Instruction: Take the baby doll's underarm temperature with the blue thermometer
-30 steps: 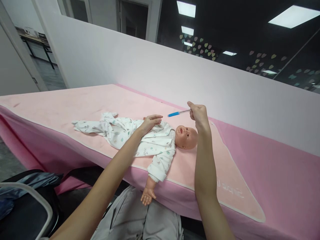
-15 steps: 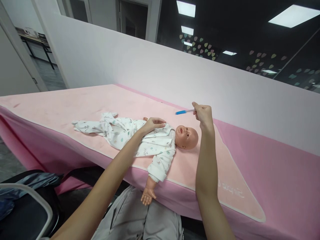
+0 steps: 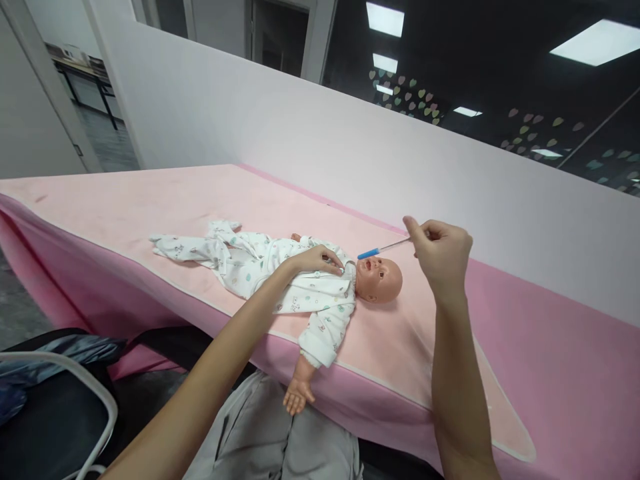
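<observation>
One blue-tipped stick, pinched in right grip, jutting toward doll, left grip unclenched over the doll

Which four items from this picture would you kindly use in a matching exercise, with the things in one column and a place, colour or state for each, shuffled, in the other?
Things
1. Left hand
2. Right hand
3. Thin stick
4. Outfit

Places, colours and states
A. White with small printed patterns
B. Closed around one end of the stick
C. Fingers curved at the chest of the doll
D. Blue at the end near the doll's face

Right pairs: 1-C, 2-B, 3-D, 4-A
</observation>
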### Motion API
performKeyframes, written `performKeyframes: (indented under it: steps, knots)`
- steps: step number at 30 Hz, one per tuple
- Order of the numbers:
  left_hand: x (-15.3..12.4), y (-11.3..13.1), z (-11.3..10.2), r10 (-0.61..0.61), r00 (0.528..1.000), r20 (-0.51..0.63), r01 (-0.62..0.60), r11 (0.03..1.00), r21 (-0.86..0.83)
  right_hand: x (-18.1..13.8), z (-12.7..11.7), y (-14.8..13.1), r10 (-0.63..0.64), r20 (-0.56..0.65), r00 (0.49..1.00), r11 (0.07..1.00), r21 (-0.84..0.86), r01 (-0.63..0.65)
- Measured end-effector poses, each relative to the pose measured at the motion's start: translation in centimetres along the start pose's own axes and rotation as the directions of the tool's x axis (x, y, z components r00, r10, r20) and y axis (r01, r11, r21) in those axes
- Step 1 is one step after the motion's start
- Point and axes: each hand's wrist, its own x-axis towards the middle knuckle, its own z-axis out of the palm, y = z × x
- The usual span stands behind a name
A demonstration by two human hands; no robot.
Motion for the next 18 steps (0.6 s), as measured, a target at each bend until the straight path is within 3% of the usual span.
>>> performKeyframes:
  steps: [4,8,11,15,18]
  knots:
    - [-0.1,0.0,0.1,0.005,1.0,-0.027,-0.005,1.0,-0.027,-1.0,1.5,1.0,-0.011,0.05,0.999,0.995,-0.095,0.015]
    - [-0.1,-0.2,0.1,0.006,0.998,-0.055,-0.007,1.0,-0.027,-1.3,2.7,1.9,0.009,0.061,0.998,0.996,-0.086,-0.003]
    - [0.0,-0.4,0.1,-0.003,0.997,-0.079,0.001,1.0,-0.027,-2.0,3.1,2.1,-0.047,0.086,0.995,0.99,-0.125,0.058]
    - [0.0,-0.4,0.1,-0.01,0.995,-0.104,0.001,0.996,-0.088,-5.8,3.0,2.6,-0.156,0.164,0.974,0.935,-0.295,0.199]
    - [0.0,-0.4,0.1,0.001,0.994,-0.112,-0.02,0.986,-0.168,-10.2,3.1,3.2,-0.266,0.263,0.927,0.859,-0.372,0.352]
